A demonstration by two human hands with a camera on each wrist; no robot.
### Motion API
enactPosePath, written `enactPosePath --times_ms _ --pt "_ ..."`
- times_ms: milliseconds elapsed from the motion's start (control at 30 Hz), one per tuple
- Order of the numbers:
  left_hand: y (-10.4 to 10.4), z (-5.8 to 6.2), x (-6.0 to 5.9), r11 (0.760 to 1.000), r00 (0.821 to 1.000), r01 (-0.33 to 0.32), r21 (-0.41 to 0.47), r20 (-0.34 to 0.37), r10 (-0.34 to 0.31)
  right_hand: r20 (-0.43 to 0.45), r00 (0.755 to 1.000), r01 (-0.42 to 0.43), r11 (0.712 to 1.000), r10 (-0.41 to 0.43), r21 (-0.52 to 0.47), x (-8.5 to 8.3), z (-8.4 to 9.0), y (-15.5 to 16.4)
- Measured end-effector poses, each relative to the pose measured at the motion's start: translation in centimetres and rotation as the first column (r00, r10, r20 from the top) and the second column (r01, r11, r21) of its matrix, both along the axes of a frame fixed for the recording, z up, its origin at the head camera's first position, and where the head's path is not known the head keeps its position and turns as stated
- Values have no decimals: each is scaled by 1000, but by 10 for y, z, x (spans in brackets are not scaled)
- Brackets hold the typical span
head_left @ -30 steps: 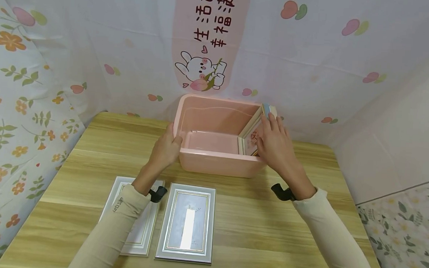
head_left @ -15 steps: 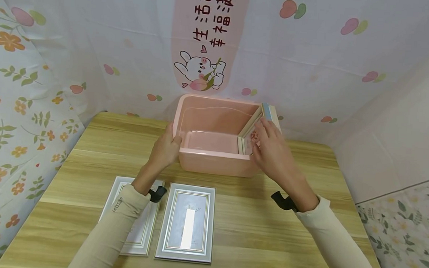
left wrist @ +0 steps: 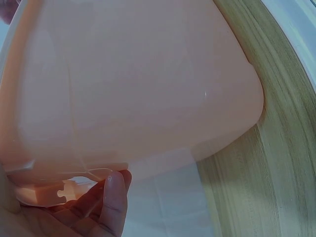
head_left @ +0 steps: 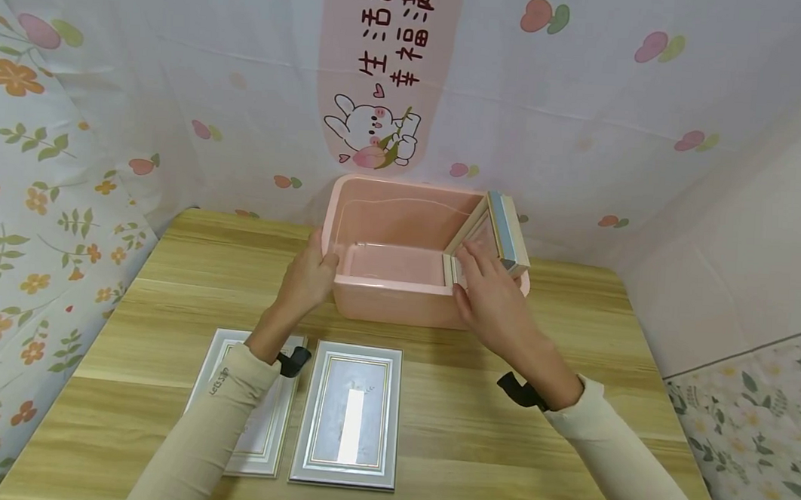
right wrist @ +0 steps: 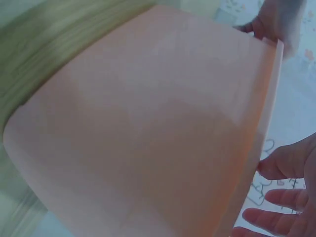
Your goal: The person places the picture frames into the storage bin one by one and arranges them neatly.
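Note:
A pink plastic tub [head_left: 397, 306] stands at the back middle of the wooden table [head_left: 572, 350]. My left hand [head_left: 309, 279] grips its front left corner, thumb over the rim; the left wrist view shows the fingers [left wrist: 111, 197] hooked under the rim of the tub [left wrist: 138, 89]. A few picture frames [head_left: 505, 233] stand on edge inside, leaning against the tub's right wall. My right hand [head_left: 489, 296] hovers at the front right rim, fingers straight, tips at the frames' lower front. In the right wrist view its spread fingers [right wrist: 284, 217] show beside the tub's wall [right wrist: 163, 128].
Two grey-white picture frames lie flat near the table's front edge, one [head_left: 351, 413] in full view, the other [head_left: 258, 424] partly under my left forearm. A patterned curtain [head_left: 178, 80] hangs close behind and left of the table. A tiled wall [head_left: 747, 245] stands at the right.
My right hand has slid back and down from the top of the leaning frames to the tub's front right rim, uncovering their upper edge. The left hand has kept its grip.

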State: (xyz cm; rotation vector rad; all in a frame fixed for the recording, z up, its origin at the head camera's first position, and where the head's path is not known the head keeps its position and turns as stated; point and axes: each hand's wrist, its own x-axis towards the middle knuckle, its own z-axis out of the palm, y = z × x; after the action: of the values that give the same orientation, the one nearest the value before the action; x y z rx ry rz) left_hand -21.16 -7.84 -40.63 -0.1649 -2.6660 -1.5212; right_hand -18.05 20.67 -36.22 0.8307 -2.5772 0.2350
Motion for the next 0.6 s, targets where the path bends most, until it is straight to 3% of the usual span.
enactPosePath --times_ms 200,600 --pt "0 0 0 1000 1000 4 5 -5 -4 -3 1000 -5 1000 5 8 9 -4 -9" --pt "0 0 1 1000 1000 9 24 -1 -9 -3 993 -115 992 115 -53 22 -20 -21"
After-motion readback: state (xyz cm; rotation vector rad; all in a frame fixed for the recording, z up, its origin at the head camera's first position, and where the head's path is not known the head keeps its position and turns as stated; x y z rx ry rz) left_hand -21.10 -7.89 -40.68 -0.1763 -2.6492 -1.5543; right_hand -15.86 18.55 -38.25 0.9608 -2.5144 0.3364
